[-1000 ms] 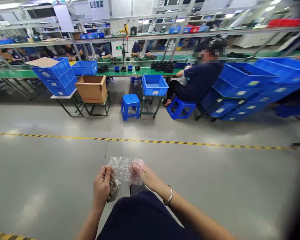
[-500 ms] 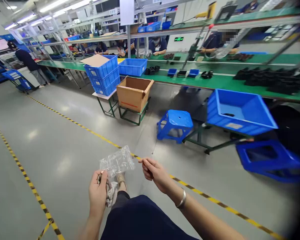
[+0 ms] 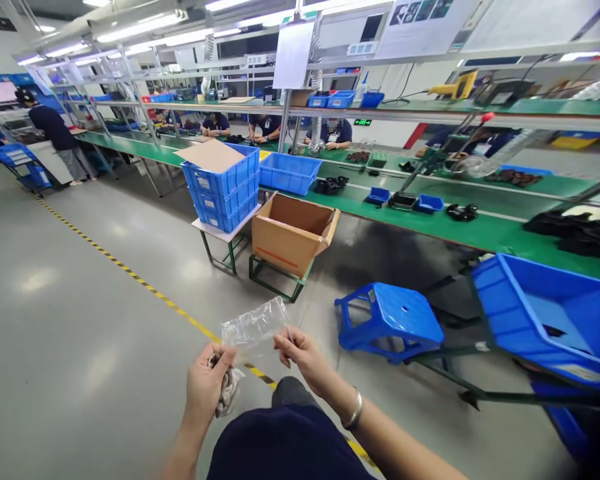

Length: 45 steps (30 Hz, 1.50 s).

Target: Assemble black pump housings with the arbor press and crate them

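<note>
A clear plastic bag (image 3: 255, 328) is stretched between my two hands, its thin film catching the light. My left hand (image 3: 207, 380) pinches the bag's left end between thumb and fingers. Tucked in the same palm is a crumpled, greyish-white cloth-like bundle (image 3: 229, 393); what exactly it is, I cannot make out. The fingers of my right hand (image 3: 303, 353) are closed at the bag's right edge, with a silver bangle (image 3: 353, 408) on that wrist. Both hands are in front of my body, above the floor.
Ahead stands an open cardboard box (image 3: 285, 243) on a green frame, beside stacked blue crates (image 3: 223, 190). A blue stool (image 3: 405, 317) and a large blue bin (image 3: 545, 307) are at right. People sit along the green workbench (image 3: 365, 207). Yellow-black tape (image 3: 145, 283) marks the floor.
My right hand has come up to the bag's right edge, where before it was apart from it. The view has turned and the bench and bins appear nearer.
</note>
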Each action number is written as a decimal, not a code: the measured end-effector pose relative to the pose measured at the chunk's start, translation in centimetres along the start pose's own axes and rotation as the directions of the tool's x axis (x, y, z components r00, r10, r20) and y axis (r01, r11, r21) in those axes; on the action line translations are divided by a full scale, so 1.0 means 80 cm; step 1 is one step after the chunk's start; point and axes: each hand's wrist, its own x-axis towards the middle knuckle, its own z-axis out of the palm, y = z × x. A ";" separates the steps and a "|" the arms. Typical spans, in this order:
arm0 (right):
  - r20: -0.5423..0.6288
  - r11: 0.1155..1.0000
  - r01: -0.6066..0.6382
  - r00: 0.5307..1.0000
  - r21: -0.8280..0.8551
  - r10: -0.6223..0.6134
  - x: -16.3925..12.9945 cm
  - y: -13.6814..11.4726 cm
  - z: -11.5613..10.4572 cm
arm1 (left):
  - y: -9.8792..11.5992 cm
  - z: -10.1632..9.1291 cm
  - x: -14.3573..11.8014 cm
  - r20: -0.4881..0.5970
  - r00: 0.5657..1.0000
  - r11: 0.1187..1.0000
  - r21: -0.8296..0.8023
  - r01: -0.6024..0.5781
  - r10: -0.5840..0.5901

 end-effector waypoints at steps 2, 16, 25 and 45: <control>-0.024 0.999 0.050 0.998 -0.006 -0.050 0.056 -0.009 -0.013 | 0.009 0.007 0.055 0.017 1.000 1.000 -0.009 0.009 -0.009; 0.426 0.947 0.251 0.893 -0.201 -0.147 0.485 -0.143 -0.087 | 0.147 0.049 0.401 -0.133 0.991 0.984 -0.178 0.000 -0.024; 0.272 0.849 0.361 0.924 -0.387 -0.269 0.704 -0.210 -0.067 | 0.221 -0.045 0.613 0.084 0.956 0.928 0.232 -0.292 0.280; 0.350 0.758 0.547 0.830 -0.355 -0.435 0.971 -0.210 0.120 | 0.319 -0.131 0.855 0.048 0.975 0.834 0.510 -0.211 0.218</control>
